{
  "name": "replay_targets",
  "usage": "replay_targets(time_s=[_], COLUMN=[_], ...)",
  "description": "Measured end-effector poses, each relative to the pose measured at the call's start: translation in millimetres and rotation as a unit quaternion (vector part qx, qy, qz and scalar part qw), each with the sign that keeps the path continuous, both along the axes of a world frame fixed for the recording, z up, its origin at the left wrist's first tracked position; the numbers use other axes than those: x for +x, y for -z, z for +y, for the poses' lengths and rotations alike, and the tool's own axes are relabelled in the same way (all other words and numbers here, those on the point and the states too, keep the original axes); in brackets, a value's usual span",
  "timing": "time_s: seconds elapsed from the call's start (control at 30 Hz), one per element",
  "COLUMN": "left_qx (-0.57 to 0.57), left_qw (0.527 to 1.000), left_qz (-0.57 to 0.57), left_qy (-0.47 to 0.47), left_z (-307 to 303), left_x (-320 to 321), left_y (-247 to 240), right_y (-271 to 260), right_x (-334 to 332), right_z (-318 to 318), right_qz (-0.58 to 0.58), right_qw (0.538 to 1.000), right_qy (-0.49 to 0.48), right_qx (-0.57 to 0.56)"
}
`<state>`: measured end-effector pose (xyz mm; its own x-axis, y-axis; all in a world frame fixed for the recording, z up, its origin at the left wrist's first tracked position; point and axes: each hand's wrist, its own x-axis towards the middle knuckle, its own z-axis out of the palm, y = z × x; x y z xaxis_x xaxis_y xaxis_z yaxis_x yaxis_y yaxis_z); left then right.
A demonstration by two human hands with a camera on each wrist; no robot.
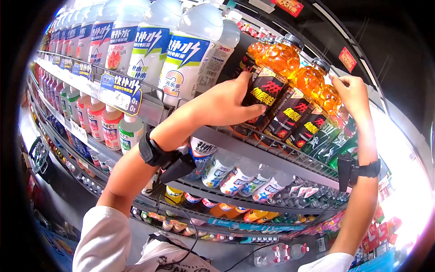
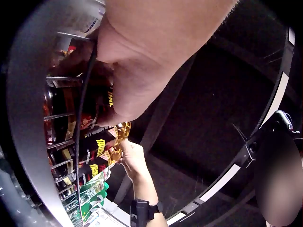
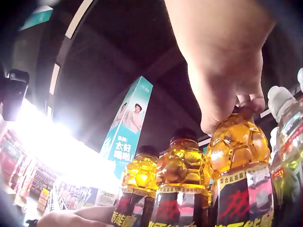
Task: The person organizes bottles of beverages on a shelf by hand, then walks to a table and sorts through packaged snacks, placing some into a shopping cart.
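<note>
Amber drink bottles with black labels and bubbled tops stand in a row on a wire shelf. My left hand [image 1: 226, 103] grips the left front bottle [image 1: 267, 88] around its label, thumb across the front and fingers at the side. Next to it stands a second amber bottle [image 1: 290, 114] with a black cap. At the row's right end, my right hand [image 1: 355, 95] pinches the top of the third amber bottle [image 1: 312, 128]. In the right wrist view the fingers of that hand cover the cap of the nearest amber bottle [image 3: 239, 146].
Large white-and-blue labelled water bottles [image 1: 181, 59] fill the shelf to the left, behind a price tag [image 1: 120, 93]. Green bottles [image 1: 324, 143] stand right of the amber row. The shelf's metal front edge [image 1: 272, 156] runs below, above lower shelves of drinks.
</note>
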<state>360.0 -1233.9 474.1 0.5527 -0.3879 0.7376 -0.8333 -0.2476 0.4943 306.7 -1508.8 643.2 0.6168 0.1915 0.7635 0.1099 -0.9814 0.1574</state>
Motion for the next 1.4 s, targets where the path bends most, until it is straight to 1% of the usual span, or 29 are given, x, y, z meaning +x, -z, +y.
replay_targets(time_s=[0.03,0.07,0.1,0.23,0.33,0.47,0.57,0.67,0.77,0.87,0.9,1.0,1.03,1.17,1.23,1.27,1.3,1.33,1.4], left_qx=[0.011,0.0,-0.01,-0.01,-0.003,-0.004,0.009,0.009,0.009,-0.027,-0.018,0.004,0.009,-0.008,-0.002,0.001,-0.005,-0.001,0.008], left_qw=[1.0,1.0,1.0,1.0,1.0,1.0,1.0,1.0,1.0,0.999,0.999,1.0,1.0,1.0,1.0,1.0,1.0,1.0,0.999], left_qz=[0.015,0.0,-0.014,-0.021,-0.018,-0.006,0.001,0.0,0.0,-0.035,-0.021,0.008,0.009,-0.001,0.014,0.02,0.011,0.012,0.013], left_qy=[-0.01,-0.001,0.007,0.011,0.002,-0.001,-0.005,-0.011,-0.015,0.025,0.018,-0.004,-0.01,-0.008,-0.015,-0.02,-0.016,-0.019,-0.029], left_z=[0,-1,-2,-3,-2,-2,-1,-2,-3,-4,-3,-1,-1,-3,-3,-2,-4,-4,-3], left_x=[-2,-1,2,3,1,-3,-3,-1,0,5,4,-2,-3,-3,-7,-8,-2,-4,-9], left_y=[0,1,2,2,1,1,0,1,2,5,4,1,0,3,1,0,3,2,-1], right_y=[-3,-4,-1,3,8,10,11,12,16,18,17,20,23,35,46,54,60,66,76], right_x=[-2,-3,0,4,12,8,9,6,4,0,-5,-21,-27,-58,-67,-68,-74,-75,-81], right_z=[-2,-5,-10,-10,-13,-6,-8,-9,-11,-5,-1,17,25,71,91,97,108,114,127], right_qz=[0.014,0.029,0.005,-0.004,-0.032,-0.025,-0.035,-0.021,-0.048,-0.092,-0.085,-0.122,-0.147,-0.129,-0.119,-0.157,-0.136,-0.148,-0.119], right_qw=[1.0,1.0,0.998,0.999,0.997,0.999,0.999,0.999,0.999,0.995,0.994,0.99,0.987,0.991,0.992,0.987,0.989,0.987,0.991], right_qy=[-0.003,-0.004,-0.06,-0.046,-0.064,-0.035,-0.023,-0.031,-0.017,0.024,0.039,0.069,0.059,0.021,-0.039,-0.039,-0.042,-0.055,-0.041], right_qx=[0.004,0.009,0.013,0.017,0.013,0.03,0.015,0.026,-0.006,0.036,0.049,0.014,0.007,0.028,0.018,-0.023,-0.023,-0.04,-0.047])
